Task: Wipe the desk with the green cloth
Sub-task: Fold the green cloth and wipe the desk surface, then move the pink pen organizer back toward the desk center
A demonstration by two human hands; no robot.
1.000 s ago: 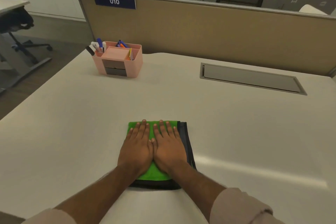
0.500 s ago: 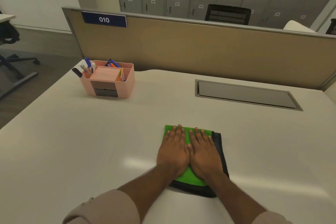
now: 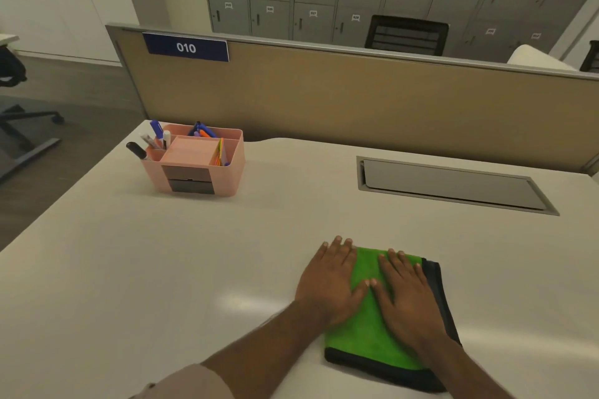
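Two flat hands press one folded cloth onto a wide pale surface point(image 3: 162, 269), the biggest thing in view, backed by a tan partition point(image 3: 356, 100) with a blue "010" plate. Set flush into the surface on the far right is a long grey cable hatch point(image 3: 450, 185); it lies level, so a wipe could probably pass over it. At the far left stands a pink organiser point(image 3: 197, 162) holding pens and markers, kept at the back edge and well apart from the hands, which leaves the middle free for broad strokes.

The cloth point(image 3: 369, 327) lies on the near right part of the surface, green face up, with a dark layer showing along its right and near edges. Folded thick like this, it likely gives a firm pad that spreads pressure.

The left hand point(image 3: 330, 282) rests palm down on the cloth's left edge, its fingertips reaching past onto the bare surface. The right hand point(image 3: 408, 295) lies palm down on the cloth's middle. Thumbs meet between them. Neither grip closes on anything: fingers are spread and straight, pinning the cloth by weight rather than pinching it, which suits sliding it without bunching.

Judging by the layout, the wiping is underway, and much of the surface to the left and far side could yet be covered.
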